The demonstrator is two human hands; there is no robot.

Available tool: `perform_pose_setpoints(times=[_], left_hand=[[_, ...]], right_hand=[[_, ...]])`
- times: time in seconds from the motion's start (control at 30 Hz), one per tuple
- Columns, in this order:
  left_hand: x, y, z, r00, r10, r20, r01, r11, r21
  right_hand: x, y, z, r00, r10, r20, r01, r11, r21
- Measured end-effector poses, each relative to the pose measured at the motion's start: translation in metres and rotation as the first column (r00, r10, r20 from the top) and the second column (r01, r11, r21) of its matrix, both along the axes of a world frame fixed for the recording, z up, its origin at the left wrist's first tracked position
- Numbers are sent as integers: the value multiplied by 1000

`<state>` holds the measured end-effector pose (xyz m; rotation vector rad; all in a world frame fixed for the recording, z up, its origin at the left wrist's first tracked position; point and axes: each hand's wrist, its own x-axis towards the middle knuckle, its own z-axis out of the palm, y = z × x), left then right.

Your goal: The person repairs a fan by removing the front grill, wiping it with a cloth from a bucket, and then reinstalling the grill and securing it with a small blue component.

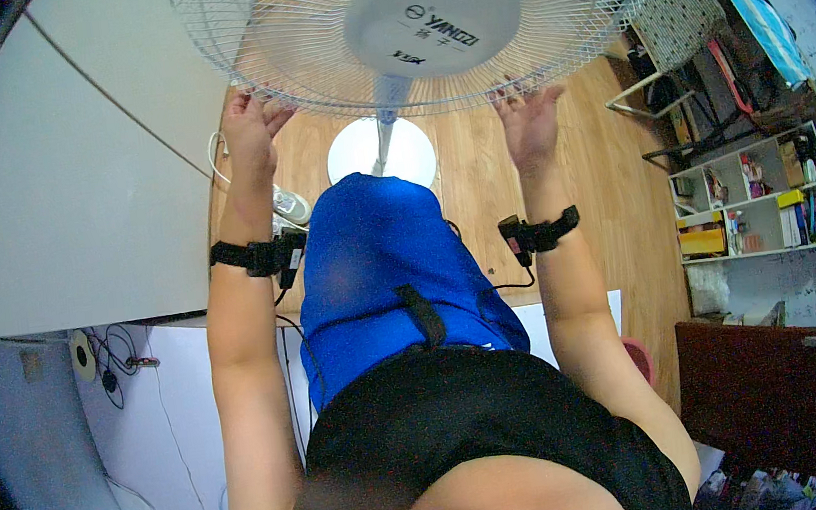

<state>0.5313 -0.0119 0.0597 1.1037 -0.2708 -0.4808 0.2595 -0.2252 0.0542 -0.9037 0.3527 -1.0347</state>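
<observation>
A standing fan fills the top of the head view, with a round white wire guard (307,75) and a pale centre disc (431,16). Its pole (391,96) runs down to a round white base (406,149) on the floor. My left hand (251,132) is raised to the guard's lower left rim, its fingers loosely extended and apart. On the other side, my right hand (527,125) reaches up to the lower right rim, fingers spread and thumb out. Both sets of fingertips overlap the rim wires; whether they press on them is unclear. Black straps with small devices circle both wrists.
A large white panel (99,189) stands at the left. To the right are a patterned folding chair (678,18), a white shelf (754,200) with small goods, and a dark red-brown board (776,394). Loose cables (118,359) lie at lower left.
</observation>
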Motion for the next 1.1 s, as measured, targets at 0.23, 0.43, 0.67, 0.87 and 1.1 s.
perform_pose_setpoints(times=[0.23, 0.43, 0.67, 0.87, 1.1], left_hand=[[5, -2, 5, 1000, -26, -2, 26, 997, 73], [15, 1, -4, 996, -80, -27, 81, 997, 17], [7, -1, 8, 998, -41, -41, 44, 994, 95], [-1, 0, 12, 1000, 1, -18, 1, 993, 118], [1, 1, 4, 998, -23, -55, 24, 999, 23]], right_hand=[[2, 11, -14, 989, 118, 94, -132, 977, 165], [-4, 14, 0, 994, 103, -41, -103, 995, 10], [-1, 4, 4, 995, 6, -99, -4, 1000, 20], [-9, -8, 8, 975, -140, -172, 117, 984, -135], [-28, -41, 23, 930, -284, -234, 168, 893, -417]])
